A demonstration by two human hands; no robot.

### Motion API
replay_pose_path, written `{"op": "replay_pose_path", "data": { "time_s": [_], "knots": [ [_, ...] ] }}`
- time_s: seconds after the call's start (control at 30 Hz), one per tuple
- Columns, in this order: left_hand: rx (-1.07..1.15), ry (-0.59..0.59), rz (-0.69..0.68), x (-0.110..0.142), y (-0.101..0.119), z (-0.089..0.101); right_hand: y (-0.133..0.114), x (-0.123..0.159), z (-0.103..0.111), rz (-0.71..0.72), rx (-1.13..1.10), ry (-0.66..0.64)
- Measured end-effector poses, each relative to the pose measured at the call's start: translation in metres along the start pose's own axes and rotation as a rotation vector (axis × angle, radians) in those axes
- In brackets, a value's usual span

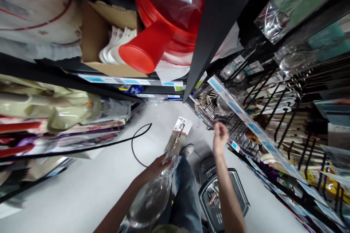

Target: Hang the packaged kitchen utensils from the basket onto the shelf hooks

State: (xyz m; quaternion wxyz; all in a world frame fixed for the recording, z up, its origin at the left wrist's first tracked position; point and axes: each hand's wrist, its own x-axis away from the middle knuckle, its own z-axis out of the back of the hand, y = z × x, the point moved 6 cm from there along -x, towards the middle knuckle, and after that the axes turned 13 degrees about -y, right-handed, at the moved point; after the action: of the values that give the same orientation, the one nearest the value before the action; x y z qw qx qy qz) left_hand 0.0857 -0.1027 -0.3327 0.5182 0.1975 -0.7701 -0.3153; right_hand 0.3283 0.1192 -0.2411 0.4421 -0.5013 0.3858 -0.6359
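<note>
My left hand (160, 166) is closed around the handle of a strainer in clear plastic wrap. A printed card (179, 134) backs the handle and points away from me. The strainer's wide, round head (150, 200) hangs back over my left forearm's inner side, near my legs. My right hand (220, 136) is raised beside the lower hooks of the right-hand rack, with its fingers loosely bent and apart. I see nothing held in it, though its fingertips are slightly blurred.
A dark shopping basket (224, 196) with small items stands on the floor under my right forearm. Hooks with packaged utensils (290, 131) line the right. Ahead are red plastic ware (153, 47) and a cardboard box (93, 36). A black strap (132, 142) loops at left.
</note>
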Motion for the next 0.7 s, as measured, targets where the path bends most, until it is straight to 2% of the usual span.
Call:
{"op": "replay_pose_path", "data": {
  "time_s": [0.1, 0.13, 0.2, 0.3, 0.43, 0.57, 0.7],
  "knots": [
    [-0.044, 0.017, -0.066, 0.002, 0.013, -0.003, 0.038, 0.044, -0.056, -0.245, -0.194, -0.269],
    [-0.062, 0.020, -0.083, 0.002, 0.018, -0.005, 0.044, 0.056, -0.069, -0.289, -0.243, -0.293],
    [-0.095, 0.014, -0.098, 0.004, 0.028, -0.011, 0.048, 0.070, -0.084, -0.298, -0.301, -0.259],
    [-0.100, 0.016, -0.106, 0.008, 0.044, -0.020, 0.046, 0.074, -0.089, -0.259, -0.391, -0.162],
    [-0.055, 0.114, -0.145, 0.013, 0.053, -0.028, 0.044, 0.072, -0.081, -0.201, -0.422, -0.068],
    [-0.186, 0.245, -0.229, 0.016, 0.047, -0.033, 0.045, 0.074, -0.077, -0.204, -0.415, -0.075],
    [-0.179, 0.324, -0.218, 0.020, 0.035, -0.035, 0.044, 0.074, -0.078, -0.240, -0.459, -0.067]
  ]
}}
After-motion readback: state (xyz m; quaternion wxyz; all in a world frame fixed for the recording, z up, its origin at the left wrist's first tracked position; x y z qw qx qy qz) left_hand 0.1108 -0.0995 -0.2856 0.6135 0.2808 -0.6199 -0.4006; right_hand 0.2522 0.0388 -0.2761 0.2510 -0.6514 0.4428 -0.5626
